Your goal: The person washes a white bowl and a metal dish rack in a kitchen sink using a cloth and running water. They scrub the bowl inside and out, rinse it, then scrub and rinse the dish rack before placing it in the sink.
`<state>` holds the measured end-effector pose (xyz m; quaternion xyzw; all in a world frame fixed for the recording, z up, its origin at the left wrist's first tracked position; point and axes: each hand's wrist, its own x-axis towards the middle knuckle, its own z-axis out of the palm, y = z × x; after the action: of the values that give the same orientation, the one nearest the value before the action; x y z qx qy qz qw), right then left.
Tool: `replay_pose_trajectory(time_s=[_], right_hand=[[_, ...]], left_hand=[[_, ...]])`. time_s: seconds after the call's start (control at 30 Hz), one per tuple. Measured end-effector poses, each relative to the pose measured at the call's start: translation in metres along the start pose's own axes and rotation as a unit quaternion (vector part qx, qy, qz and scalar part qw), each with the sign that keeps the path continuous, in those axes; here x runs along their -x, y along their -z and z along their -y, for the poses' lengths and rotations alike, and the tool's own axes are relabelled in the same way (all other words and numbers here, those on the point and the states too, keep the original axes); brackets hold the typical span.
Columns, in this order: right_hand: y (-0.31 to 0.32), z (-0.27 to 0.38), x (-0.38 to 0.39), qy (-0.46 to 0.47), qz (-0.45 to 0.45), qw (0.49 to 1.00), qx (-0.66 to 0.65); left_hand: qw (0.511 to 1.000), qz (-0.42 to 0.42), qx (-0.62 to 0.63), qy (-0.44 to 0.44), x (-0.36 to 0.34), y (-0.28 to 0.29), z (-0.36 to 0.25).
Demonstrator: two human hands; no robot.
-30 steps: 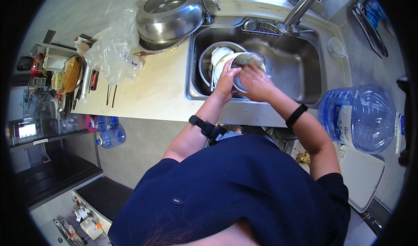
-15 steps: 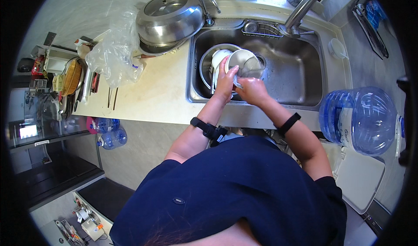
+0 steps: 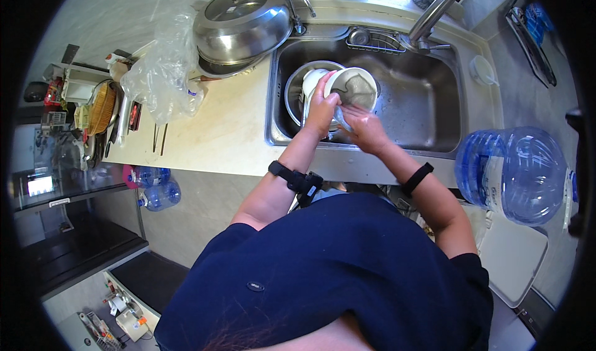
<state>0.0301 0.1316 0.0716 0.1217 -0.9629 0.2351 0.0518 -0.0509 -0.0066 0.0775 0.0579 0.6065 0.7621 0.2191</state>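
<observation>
My left hand [image 3: 321, 112] is closed on the left edge of a white bowl [image 3: 366, 90], its thumb near the rim. The bowl is tilted over the sink, and its inside looks greyish. Against the lower rim, my right hand [image 3: 365, 129] presses a pale, wet-looking cloth [image 3: 341, 117], partly covered by the fingers. Behind my left hand a round metal basin [image 3: 290, 103] rests in the sink. White dishes [image 3: 312, 81] stand in that basin, partly hidden by the bowl and hand.
The steel sink [image 3: 428, 103] has a curved faucet [image 3: 434, 9] and a wire caddy [image 3: 375, 40] behind. To the left are a large lidded pot [image 3: 242, 31], a clear plastic bag [image 3: 164, 72] and chopsticks [image 3: 164, 140]. A big water bottle [image 3: 515, 174] lies at the right.
The bowl has turned so its inside faces up more. My right hand has shifted slightly right and down along the rim with the cloth, its fingers straighter. My left hand keeps its hold.
</observation>
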Motion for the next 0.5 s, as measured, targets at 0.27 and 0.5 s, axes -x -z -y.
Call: replay_pose_trajectory(time_s=[0.27, 0.5], right_hand=[[0.006, -0.001, -0.004, -0.074, 0.051, 0.982, -0.168], [0.008, 0.013, -0.018, 0.015, 0.051, 0.993, 0.109]], left_hand=[[0.996, -0.02, 0.072, 0.04, -0.001, -0.001, 0.004], [0.998, 0.0, 0.057, 0.035, -0.002, 0.011, -0.004]])
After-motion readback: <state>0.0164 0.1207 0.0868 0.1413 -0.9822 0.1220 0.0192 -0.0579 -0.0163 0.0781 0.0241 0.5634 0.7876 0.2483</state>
